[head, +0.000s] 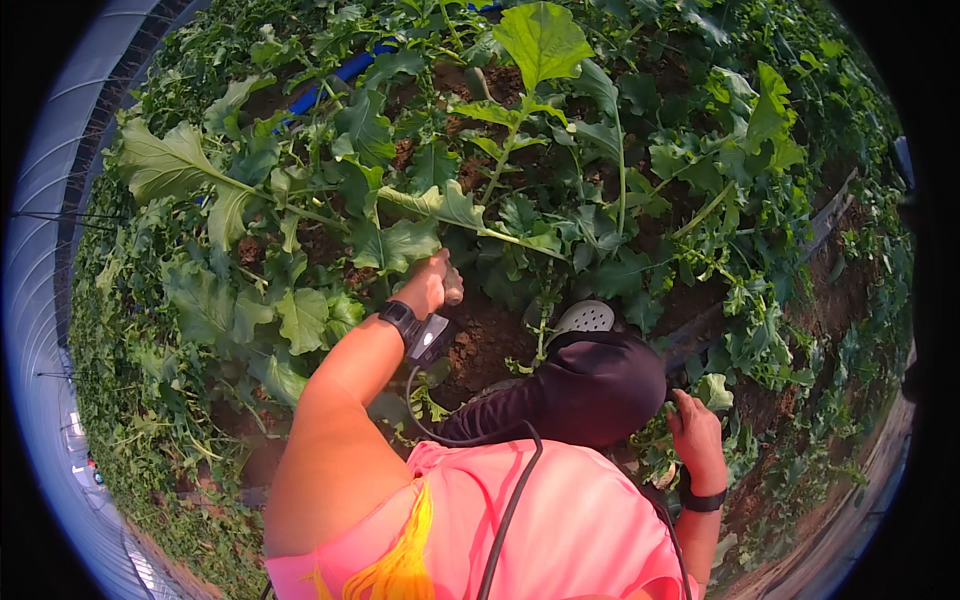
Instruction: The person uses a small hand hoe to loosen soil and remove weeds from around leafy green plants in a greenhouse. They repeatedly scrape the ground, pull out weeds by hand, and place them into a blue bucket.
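My left hand (435,283) reaches in among leafy green crop plants, just under the edge of a broad lobed leaf (397,244). Its fingers are curled and partly hidden, so whatever may lie in them cannot be seen. Brown soil (480,341) shows beside it. Over on the right, my right hand (694,429) is lowered next to my dark-trousered knee (611,386). A small pale leaf (714,392) is close to its fingertips; whether they touch is unclear. A tall upright stalk with a bright leaf (541,45) stands ahead of me.
Dense foliage surrounds me. A blue hose or strip (352,69) runs through the plants at upper left. A perforated light shoe (586,316) rests by the stems. A cable (517,510) crosses my pink shirt from the left wrist device (429,341). Ribbed plastic sheeting (45,225) curves along the left.
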